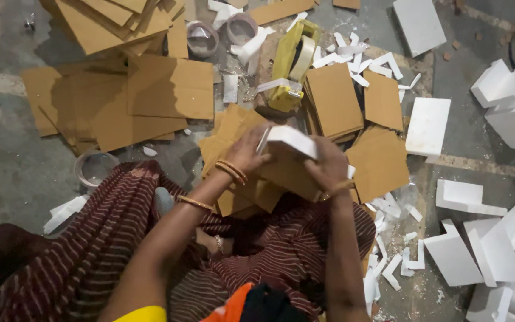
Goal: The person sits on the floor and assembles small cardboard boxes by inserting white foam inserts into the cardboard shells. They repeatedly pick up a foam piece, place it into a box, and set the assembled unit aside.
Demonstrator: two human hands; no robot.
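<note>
Both my hands hold a white foam block [292,141] together with a brown cardboard piece [287,174] just above my lap. My left hand [247,150] grips the block's left end, with bangles on that wrist. My right hand [328,165] presses on the block's right side and the cardboard beneath it. A yellow tape dispenser [292,64] lies on the floor just beyond my hands. I sit on the floor in a striped maroon garment [108,238].
Stacks of brown cardboard sheets [150,98] lie left and ahead, and a smaller pile [334,98] sits beside the dispenser. White foam pieces [496,244] and scraps cover the right side. Tape rolls [202,37] rest at the top, with another roll [95,168] at left.
</note>
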